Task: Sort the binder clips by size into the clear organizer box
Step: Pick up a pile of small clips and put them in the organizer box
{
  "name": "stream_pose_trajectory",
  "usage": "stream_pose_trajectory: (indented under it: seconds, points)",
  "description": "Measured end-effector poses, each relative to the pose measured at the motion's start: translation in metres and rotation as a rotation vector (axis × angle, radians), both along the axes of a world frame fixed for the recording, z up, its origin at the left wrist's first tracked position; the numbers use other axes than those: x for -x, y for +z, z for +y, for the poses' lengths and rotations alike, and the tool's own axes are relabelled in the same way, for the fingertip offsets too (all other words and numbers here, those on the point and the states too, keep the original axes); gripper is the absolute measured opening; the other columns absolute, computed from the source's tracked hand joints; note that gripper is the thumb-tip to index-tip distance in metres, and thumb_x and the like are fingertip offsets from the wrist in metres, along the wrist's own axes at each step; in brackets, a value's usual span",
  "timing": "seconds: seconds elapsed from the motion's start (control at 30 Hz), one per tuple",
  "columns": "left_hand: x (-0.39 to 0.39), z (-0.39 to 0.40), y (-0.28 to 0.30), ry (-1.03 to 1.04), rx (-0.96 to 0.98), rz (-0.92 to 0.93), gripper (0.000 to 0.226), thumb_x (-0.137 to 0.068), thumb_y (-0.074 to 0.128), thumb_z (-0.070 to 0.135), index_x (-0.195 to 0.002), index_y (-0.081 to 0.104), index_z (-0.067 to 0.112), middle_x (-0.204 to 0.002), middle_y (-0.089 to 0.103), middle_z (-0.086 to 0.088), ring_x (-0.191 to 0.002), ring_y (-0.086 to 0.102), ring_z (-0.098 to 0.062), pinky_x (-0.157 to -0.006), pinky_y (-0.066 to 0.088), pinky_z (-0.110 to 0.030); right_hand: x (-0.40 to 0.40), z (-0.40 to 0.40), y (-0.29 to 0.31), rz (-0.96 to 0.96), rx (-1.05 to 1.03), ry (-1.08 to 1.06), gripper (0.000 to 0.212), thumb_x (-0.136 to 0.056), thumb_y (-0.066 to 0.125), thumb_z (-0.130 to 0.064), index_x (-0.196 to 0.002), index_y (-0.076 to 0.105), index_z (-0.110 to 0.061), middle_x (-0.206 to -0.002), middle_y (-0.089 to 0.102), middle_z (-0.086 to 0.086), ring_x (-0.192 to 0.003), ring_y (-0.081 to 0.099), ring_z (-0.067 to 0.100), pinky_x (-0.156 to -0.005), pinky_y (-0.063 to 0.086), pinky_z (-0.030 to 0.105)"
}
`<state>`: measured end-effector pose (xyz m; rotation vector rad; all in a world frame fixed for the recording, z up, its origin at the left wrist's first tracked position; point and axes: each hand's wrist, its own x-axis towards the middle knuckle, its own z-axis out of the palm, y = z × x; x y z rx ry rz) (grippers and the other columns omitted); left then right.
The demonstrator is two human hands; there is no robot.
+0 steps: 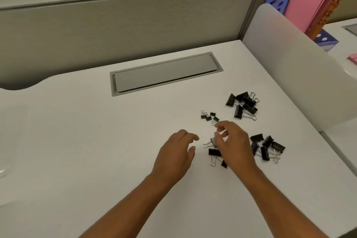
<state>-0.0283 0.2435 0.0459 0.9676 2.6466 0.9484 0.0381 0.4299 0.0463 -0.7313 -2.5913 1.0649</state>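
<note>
Sorting black binder clips into size groups on the white desk, judging by the layout: tiny clips clustered ahead, large clips piled far right, medium clips heaped near right. Hovering over a few loose clips between both hands. Right hand curled, thumb and forefinger nearly meeting, whether pinching anything impossible to tell. Left hand loosely spread, empty, just beside. No clear organizer box in view. Grey cable hatch well behind; partition bounding the right edge, nothing blocking the reach.
</note>
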Motion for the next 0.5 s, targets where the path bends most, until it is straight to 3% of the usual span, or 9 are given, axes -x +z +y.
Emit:
stream_pose_trajectory:
  seconds: [0.13, 0.2, 0.3, 0.37, 0.5]
  points:
    - [0.038, 0.044, -0.013, -0.027, 0.111, 0.067, 0.035, -0.104, 0.055, 0.022, -0.139, 0.059, 0.025, -0.135, 0.060, 0.007, -0.123, 0.054, -0.015, -0.092, 0.049, -0.028, 0.042, 0.034, -0.022, -0.074, -0.003, -0.018, 0.029, -0.097, 0.070, -0.022, -0.125, 0.062, -0.021, -0.116, 0.065, -0.005, -0.099, 0.061, 0.012, -0.090, 0.055, 0.037]
    - [0.055, 0.062, -0.021, -0.055, 0.149, 0.116, 0.043, -0.105, 0.052, 0.016, -0.148, 0.051, 0.021, -0.146, 0.055, 0.004, -0.129, 0.050, -0.020, -0.093, 0.049, -0.032, 0.052, 0.036, -0.033, -0.101, 0.005, -0.021, 0.038, -0.097, 0.071, -0.024, -0.133, 0.059, -0.019, -0.125, 0.065, -0.001, -0.112, 0.059, 0.020, -0.096, 0.053, 0.038]
    - [0.076, 0.087, -0.034, -0.119, 0.194, 0.160, 0.055, -0.104, 0.051, 0.009, -0.156, 0.039, 0.020, -0.154, 0.052, 0.001, -0.132, 0.049, -0.025, -0.098, 0.052, -0.039, 0.058, 0.036, -0.045, -0.071, -0.036, -0.047, 0.037, -0.096, 0.073, -0.018, -0.132, 0.061, -0.013, -0.122, 0.068, 0.004, -0.114, 0.057, 0.024, -0.094, 0.049, 0.034]
    - [0.086, 0.095, -0.044, -0.153, 0.220, 0.208, 0.056, -0.103, 0.052, 0.010, -0.157, 0.039, 0.019, -0.149, 0.058, 0.000, -0.124, 0.054, -0.028, -0.092, 0.052, -0.042, 0.059, 0.038, -0.048, -0.047, -0.039, -0.076, 0.032, -0.095, 0.074, -0.015, -0.125, 0.063, -0.013, -0.114, 0.068, 0.002, -0.108, 0.059, 0.023, -0.090, 0.051, 0.033]
    - [0.097, 0.094, -0.062, -0.185, 0.178, 0.376, 0.045, -0.097, 0.066, 0.010, -0.141, 0.057, 0.012, -0.117, 0.075, -0.004, -0.101, 0.064, -0.030, -0.076, 0.054, -0.041, 0.057, 0.045, -0.052, -0.022, 0.065, -0.098, 0.031, -0.090, 0.079, -0.012, -0.116, 0.064, -0.021, -0.105, 0.062, -0.011, -0.103, 0.058, 0.013, -0.086, 0.049, 0.026]
